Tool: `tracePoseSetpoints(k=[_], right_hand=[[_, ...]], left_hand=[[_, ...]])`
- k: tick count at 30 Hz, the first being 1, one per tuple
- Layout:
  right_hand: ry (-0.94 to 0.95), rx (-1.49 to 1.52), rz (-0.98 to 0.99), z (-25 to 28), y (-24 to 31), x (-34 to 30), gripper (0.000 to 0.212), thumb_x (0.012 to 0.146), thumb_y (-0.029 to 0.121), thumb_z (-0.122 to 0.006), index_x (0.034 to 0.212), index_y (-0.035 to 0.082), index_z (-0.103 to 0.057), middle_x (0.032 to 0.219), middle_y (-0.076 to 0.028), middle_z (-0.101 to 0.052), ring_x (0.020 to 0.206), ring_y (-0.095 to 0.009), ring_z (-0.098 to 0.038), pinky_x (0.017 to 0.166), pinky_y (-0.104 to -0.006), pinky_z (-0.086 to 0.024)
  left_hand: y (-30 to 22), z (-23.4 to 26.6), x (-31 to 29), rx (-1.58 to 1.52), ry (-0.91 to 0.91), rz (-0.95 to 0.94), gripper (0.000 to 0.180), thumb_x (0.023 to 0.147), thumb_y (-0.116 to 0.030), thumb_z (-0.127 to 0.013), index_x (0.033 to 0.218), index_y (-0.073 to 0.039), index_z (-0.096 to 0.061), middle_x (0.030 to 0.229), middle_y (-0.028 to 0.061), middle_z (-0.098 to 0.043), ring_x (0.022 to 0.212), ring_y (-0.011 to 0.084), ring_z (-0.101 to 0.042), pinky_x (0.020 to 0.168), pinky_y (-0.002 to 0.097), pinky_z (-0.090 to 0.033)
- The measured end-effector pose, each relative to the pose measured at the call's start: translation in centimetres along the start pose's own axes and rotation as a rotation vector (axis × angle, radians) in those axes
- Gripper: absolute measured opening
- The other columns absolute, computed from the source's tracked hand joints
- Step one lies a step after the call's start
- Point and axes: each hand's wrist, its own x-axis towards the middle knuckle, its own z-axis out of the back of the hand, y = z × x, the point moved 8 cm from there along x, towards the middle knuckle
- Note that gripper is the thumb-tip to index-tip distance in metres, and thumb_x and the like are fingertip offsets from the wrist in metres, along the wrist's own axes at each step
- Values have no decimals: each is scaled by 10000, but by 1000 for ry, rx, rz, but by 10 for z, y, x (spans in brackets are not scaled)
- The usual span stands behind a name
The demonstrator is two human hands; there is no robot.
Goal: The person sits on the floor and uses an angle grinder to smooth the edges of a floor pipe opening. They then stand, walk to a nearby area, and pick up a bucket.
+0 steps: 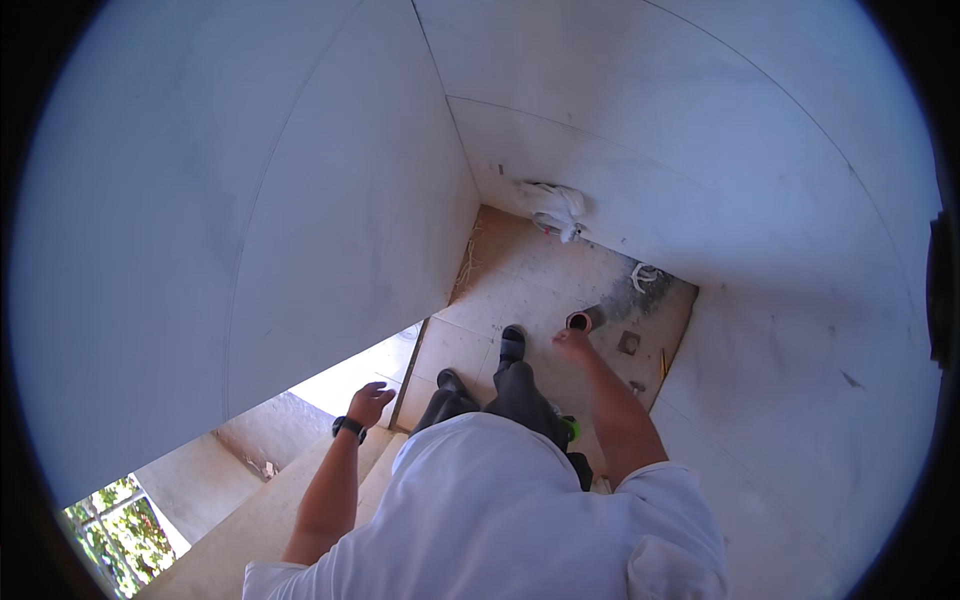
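Observation:
My left hand [372, 403] hangs to the left of my legs, fingers loosely stretched and apart, holding nothing that I can see. A dark watch [349, 430] sits on that wrist. My right hand [573, 344] is closed, in front of me and to the right. Whether anything is inside its fingers is hidden. Just beyond it is a round, reddish-rimmed pipe opening [580, 321], which the hand nearly touches in this view; contact cannot be made out. To the right of the hand, a square drain-like plate [628, 343] lies in the tiled floor [455, 345].
Pale walls [350, 180] enclose the corner. A white plastic bag [555, 203] and a curled white strip [643, 276] lie by the far wall. A thin yellow stick [663, 362] and a small hammer-like tool [637, 387] are at right. A ledge [270, 505] runs at lower left.

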Motion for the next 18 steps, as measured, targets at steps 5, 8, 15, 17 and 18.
tracePoseSetpoints(k=[5,8,15,17,18], right_hand=[[74,-157,90,-65,27,-64,273,949,328,-598,1047,95,-700,1034,-159,-732,959,-331,-721,814,-459,-581],[84,669,-624,-95,-16,-102,239,968,272,-546,993,94,-705,1009,-135,-739,901,-303,-734,758,-442,-589],[-660,-346,-181,66,-12,18,290,928,229,-617,1195,146,-692,1163,-125,-718,1134,-362,-653,959,-508,-517],[-894,232,-216,122,-24,64,479,872,405,-733,1231,92,-678,1191,-179,-706,1147,-358,-654,988,-458,-517],[-924,711,-273,140,-36,94,574,848,480,-765,1235,66,-677,1212,-201,-697,1163,-356,-650,999,-447,-513]], left_hand=[[13,-31,41,-74,97,7,526,953,-338,-744,1336,3,-628,1081,129,-756,950,186,-721,809,336,-568],[24,-41,51,199,233,-210,525,947,-359,-749,1321,-7,-642,1076,135,-757,975,191,-727,806,342,-573],[64,-1,72,-50,-11,-119,455,943,-301,-737,1280,0,-676,1119,171,-746,1040,254,-708,920,352,-546],[67,7,89,-158,-100,-126,399,954,-242,-726,1258,12,-677,1125,157,-739,1004,216,-703,870,330,-554],[55,11,96,-84,-189,-308,354,962,-209,-712,1230,19,-675,1103,139,-734,962,196,-692,828,329,-555]])
